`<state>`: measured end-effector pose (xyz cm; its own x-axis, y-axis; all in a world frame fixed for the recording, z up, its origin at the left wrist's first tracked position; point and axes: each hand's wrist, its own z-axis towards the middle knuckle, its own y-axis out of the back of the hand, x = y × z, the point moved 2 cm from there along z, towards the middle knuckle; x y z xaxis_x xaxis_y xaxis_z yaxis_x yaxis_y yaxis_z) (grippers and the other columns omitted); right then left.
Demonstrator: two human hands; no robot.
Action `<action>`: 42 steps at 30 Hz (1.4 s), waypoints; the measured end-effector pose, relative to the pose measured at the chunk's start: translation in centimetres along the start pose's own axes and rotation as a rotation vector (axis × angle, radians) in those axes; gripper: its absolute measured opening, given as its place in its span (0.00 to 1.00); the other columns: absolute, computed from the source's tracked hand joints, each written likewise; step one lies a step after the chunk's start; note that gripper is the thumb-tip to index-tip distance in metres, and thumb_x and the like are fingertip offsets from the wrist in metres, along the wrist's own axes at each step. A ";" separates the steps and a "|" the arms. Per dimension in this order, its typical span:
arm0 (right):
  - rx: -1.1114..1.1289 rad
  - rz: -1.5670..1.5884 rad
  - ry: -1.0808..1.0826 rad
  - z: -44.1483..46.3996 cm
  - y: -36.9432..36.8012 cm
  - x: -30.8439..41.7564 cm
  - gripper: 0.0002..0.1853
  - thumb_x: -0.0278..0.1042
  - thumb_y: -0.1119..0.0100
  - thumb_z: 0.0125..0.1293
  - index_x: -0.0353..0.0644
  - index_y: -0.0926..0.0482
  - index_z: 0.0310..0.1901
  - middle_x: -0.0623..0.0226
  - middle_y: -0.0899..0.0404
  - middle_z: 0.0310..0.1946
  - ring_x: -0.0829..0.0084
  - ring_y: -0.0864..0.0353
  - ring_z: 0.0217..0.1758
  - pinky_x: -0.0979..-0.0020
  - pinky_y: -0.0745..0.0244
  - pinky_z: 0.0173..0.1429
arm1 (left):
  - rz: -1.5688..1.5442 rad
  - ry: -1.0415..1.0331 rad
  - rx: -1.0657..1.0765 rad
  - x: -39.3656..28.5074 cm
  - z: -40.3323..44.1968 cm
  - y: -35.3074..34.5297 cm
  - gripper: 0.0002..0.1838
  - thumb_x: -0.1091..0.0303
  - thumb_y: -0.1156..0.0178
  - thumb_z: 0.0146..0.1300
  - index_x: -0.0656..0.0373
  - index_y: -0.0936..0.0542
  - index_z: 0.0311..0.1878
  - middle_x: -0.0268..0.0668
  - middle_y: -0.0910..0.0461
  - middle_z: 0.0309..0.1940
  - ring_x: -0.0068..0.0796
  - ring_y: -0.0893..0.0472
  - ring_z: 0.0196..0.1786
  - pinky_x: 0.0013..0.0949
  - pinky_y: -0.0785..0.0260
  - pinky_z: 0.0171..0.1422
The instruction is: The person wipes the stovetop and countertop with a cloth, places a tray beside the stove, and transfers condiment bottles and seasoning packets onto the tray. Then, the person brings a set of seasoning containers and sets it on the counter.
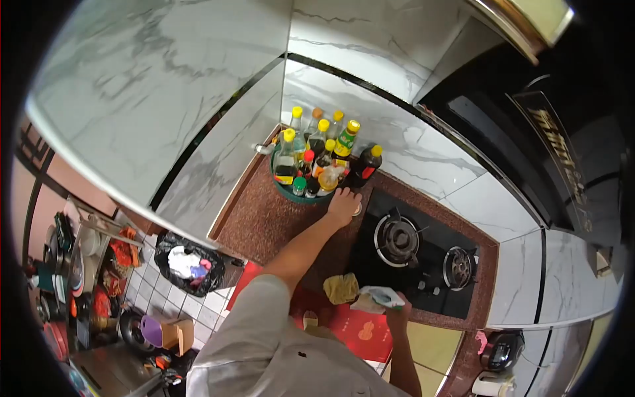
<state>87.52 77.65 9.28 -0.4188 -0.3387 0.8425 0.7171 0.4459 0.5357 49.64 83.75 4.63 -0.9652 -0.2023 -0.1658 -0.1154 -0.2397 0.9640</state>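
My left hand [342, 206] reaches onto the counter at the front of a green round tray [297, 196] crowded with bottles. Its fingers are curled beside a small round item with a pale rim [357, 210], mostly hidden by the hand. Just behind stands a dark bottle with a yellow cap [368, 165]. Low at the counter's front edge, my right hand [401, 309] is closed on a white and green plastic packet [382, 297]. A crumpled yellowish cloth-like piece [340, 289] appears left of the packet; I cannot tell whether the two touch.
A black gas hob [423, 258] with two burners is set in the reddish-brown counter [248, 215]. The range hood [529, 132] overhangs at upper right. A black-lined bin [192, 264] stands on the floor at left, near a crowded shelf [86, 264]. A red mat [354, 334] lies below.
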 end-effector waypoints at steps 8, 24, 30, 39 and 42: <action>-0.156 -0.068 0.069 -0.7 -1.6 3.9 0.12 0.19 0.34 0.52 0.33 0.17 0.40 0.60 0.16 0.34 0.69 0.15 0.39 0.68 0.23 0.44 | 0.082 0.048 0.057 2.9 7.8 -6.9 0.18 0.68 0.38 0.60 0.59 0.25 0.53 0.43 0.16 0.46 0.41 0.26 0.61 0.41 0.39 0.66; -0.102 -0.120 0.040 2.2 -5.5 4.3 0.12 0.20 0.34 0.53 0.33 0.18 0.42 0.59 0.15 0.36 0.67 0.14 0.42 0.68 0.22 0.46 | 0.453 -0.031 -0.072 3.1 9.7 -12.4 0.20 0.64 0.51 0.69 0.63 0.17 0.56 0.41 0.20 0.54 0.39 0.27 0.59 0.39 0.40 0.66; -0.068 -0.024 -0.045 4.3 -7.6 1.3 0.11 0.19 0.35 0.54 0.33 0.18 0.41 0.65 0.16 0.32 0.78 0.19 0.38 0.72 0.25 0.43 | 0.259 0.072 -0.203 2.4 8.1 -11.5 0.23 0.64 0.50 0.68 0.66 0.21 0.61 0.49 0.22 0.58 0.43 0.28 0.64 0.41 0.41 0.68; 0.177 0.130 0.057 14.7 -14.8 0.0 0.11 0.21 0.40 0.56 0.33 0.19 0.42 0.56 0.18 0.31 0.72 0.18 0.38 0.67 0.25 0.43 | -0.685 0.131 -0.339 3.2 -12.2 12.5 0.21 0.68 0.37 0.64 0.61 0.22 0.60 0.46 0.19 0.55 0.47 0.22 0.58 0.46 0.30 0.64; 0.209 0.191 0.341 19.1 -19.4 -2.4 0.08 0.22 0.41 0.57 0.33 0.19 0.39 0.60 0.19 0.28 0.74 0.21 0.33 0.68 0.26 0.40 | -0.609 0.509 -0.262 3.9 -26.8 11.4 0.19 0.67 0.38 0.64 0.59 0.21 0.59 0.45 0.18 0.55 0.48 0.20 0.56 0.45 0.28 0.62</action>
<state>64.00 85.59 -2.08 -0.0570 -0.4721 0.8797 0.6211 0.6731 0.4015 50.86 54.77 9.38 -0.5208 -0.3551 -0.7764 -0.4632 -0.6463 0.6063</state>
